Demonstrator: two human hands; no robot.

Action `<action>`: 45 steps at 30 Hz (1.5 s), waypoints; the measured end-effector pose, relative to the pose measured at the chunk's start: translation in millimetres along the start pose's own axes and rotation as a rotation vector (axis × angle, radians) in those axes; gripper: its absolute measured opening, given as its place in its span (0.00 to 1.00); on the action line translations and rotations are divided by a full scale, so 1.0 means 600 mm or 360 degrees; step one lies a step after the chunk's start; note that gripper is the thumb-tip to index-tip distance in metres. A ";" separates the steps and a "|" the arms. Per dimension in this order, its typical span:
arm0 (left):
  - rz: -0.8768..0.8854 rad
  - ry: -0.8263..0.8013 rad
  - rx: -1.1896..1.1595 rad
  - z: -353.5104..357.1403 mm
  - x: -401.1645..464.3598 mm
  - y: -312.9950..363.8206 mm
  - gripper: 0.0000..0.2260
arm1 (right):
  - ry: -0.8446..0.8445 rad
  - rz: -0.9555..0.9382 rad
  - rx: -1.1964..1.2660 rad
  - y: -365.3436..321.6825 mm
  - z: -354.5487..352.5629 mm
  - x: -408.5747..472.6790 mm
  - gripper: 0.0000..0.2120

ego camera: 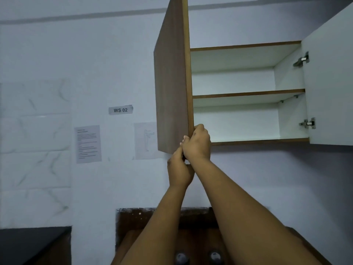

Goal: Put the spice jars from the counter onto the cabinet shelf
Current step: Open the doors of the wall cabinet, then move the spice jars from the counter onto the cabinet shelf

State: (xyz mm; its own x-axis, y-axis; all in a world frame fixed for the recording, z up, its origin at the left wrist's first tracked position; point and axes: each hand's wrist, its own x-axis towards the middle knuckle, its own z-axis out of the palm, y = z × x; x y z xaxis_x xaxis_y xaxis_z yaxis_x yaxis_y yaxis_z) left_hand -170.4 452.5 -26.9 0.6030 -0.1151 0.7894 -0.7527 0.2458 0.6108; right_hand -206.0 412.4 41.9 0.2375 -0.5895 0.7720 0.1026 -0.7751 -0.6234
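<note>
A wall cabinet stands with both doors swung out; its two white shelves hold nothing. The middle shelf [248, 93] has a wood front edge, and so does the bottom shelf [263, 140]. My right hand [197, 143] grips the lower corner of the brown left door [172, 88]. My left hand [178, 168] sits just below, fingers curled on the same door's bottom edge. Two dark-lidded spice jars [181, 258] [215, 256] show between my forearms at the bottom of the view, on a brown counter.
The right door [330, 83] hangs open, white inside, with two metal hinges. Papers and a "WS 02" label [120, 110] are stuck on the wall to the left. A dark counter [28, 243] sits at the lower left.
</note>
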 end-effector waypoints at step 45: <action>-0.0454 -0.0205 0.0595 -0.156 -0.232 -0.299 0.35 | -0.0266 0.0241 -0.0781 0.299 0.079 -0.307 0.21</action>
State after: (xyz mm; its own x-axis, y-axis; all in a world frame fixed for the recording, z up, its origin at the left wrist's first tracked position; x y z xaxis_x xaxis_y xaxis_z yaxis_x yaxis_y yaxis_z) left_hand -94.3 514.7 -251.9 0.7791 -0.2518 0.5741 -0.6198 -0.1729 0.7655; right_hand -185.3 392.6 -217.9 0.3689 -0.6899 0.6228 -0.3985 -0.7228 -0.5646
